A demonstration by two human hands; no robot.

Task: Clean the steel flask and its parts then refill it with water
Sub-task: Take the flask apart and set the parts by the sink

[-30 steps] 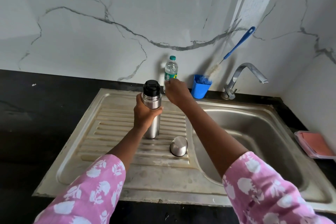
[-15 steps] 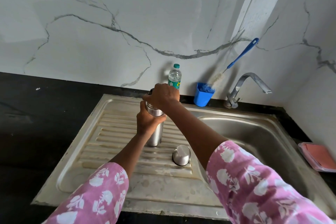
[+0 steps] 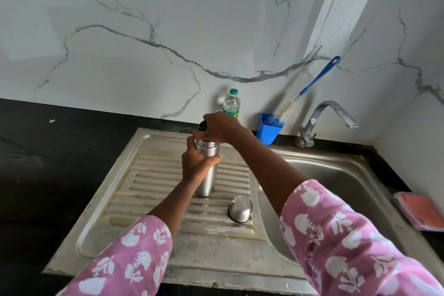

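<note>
The left hand (image 3: pixel 195 166) has its grip wrapped round the upper body of the steel flask (image 3: pixel 207 170), thumb across the front, holding it upright on the ribbed drainboard (image 3: pixel 153 175) of the steel sink (image 3: pixel 341 175). The right hand (image 3: pixel 219 127) comes in from above with its fingers curled down over the flask's black stopper (image 3: pixel 202 125), of which only a dark edge shows at the left of the knuckles; whether the stopper is seated or already loosened is hard to tell from this angle. Just beside the flask, to the right and nearer the camera, the steel cap (image 3: pixel 240 209) lies mouth-down on the ribs, apart from the flask. Both forearms come out of pink sleeves (image 3: pixel 336 235) with a white flower print. Behind the hands, against the marble wall (image 3: pixel 168 19), stands a clear water bottle (image 3: pixel 231 103) with a green top, and to its right a blue holder (image 3: pixel 268 132) with a blue-handled bottle brush (image 3: pixel 319 77) leaning on the wall. The tap (image 3: pixel 322 118) rises at the basin's back corner. A pink tray (image 3: pixel 420 211) sits on the black worktop (image 3: pixel 48 151) at far right.
</note>
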